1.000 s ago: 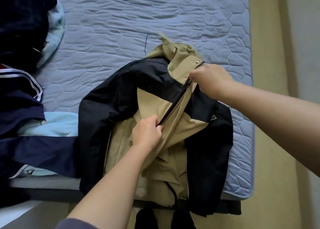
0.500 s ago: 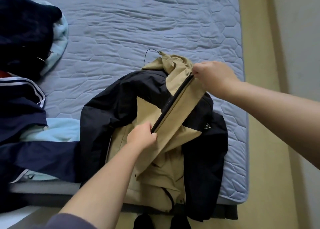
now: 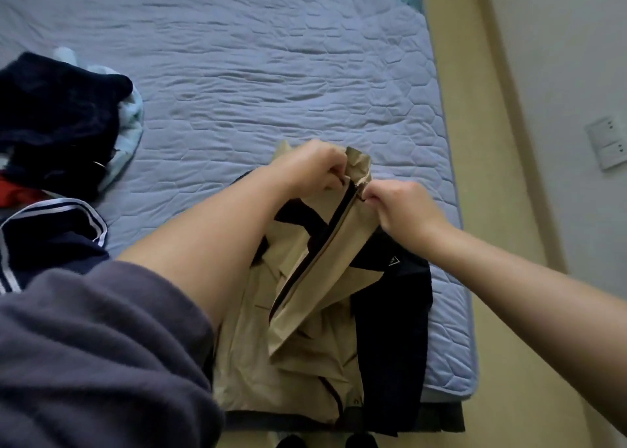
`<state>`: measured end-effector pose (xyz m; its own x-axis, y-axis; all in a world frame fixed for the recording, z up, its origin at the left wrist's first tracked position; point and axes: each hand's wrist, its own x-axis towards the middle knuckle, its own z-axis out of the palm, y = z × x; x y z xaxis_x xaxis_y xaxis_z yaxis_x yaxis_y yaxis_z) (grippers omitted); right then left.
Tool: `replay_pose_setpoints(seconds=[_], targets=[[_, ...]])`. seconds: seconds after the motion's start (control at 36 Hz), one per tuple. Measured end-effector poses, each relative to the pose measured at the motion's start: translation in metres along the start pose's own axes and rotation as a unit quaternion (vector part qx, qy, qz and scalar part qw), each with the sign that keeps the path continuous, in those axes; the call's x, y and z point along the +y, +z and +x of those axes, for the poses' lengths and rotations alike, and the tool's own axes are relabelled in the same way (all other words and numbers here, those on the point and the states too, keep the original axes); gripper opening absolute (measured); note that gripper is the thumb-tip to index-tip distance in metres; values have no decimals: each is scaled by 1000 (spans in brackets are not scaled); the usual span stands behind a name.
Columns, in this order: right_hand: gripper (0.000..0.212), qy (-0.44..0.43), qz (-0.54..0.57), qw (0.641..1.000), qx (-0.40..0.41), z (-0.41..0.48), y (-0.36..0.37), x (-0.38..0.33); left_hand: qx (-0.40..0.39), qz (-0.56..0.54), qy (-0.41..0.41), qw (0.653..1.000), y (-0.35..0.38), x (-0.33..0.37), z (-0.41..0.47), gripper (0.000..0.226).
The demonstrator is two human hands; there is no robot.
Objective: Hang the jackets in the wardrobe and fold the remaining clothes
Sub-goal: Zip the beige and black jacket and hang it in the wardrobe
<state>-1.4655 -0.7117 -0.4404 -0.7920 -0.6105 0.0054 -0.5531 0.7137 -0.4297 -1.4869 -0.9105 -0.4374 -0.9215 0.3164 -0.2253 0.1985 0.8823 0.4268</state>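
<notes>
Left hand (image 3: 314,169): pinches collar of tan-and-black jacket (image 3: 315,312)
Right hand (image 3: 400,206): pinches zip top
Jacket: on bed (image 3: 271,74)

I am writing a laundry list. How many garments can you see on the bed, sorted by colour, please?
Tan and black jacket: 1
Navy garment with white stripes: 1
Dark navy garment: 1
Light blue garment: 1
Red garment: 1
Total: 5 in view; the heap may hide more.
</notes>
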Motion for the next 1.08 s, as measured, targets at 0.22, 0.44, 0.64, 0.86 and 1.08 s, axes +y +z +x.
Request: replay_pose_setpoints(seconds=[0.22,0.44,0.64,0.86,1.08], targets=[[14,23,-8,997,-70,-59,62,-55,41,-38,-15,998,-28,1,-17,13],[20,45,-36,983,-172,-63,70,-56,61,-111,-77,989,-20,-6,-61,30],[13,264,97,939,-198,-66,69,-60,186,-217,-364,887,15,-19,-105,20],[68,564,193,801,-55,-52,64,-65,13,-595,-502,628,20,-2,-144,21],[87,656,253,698,135,-36,-12,-81,38,-570,-511,642,-26,53,-197,31]])
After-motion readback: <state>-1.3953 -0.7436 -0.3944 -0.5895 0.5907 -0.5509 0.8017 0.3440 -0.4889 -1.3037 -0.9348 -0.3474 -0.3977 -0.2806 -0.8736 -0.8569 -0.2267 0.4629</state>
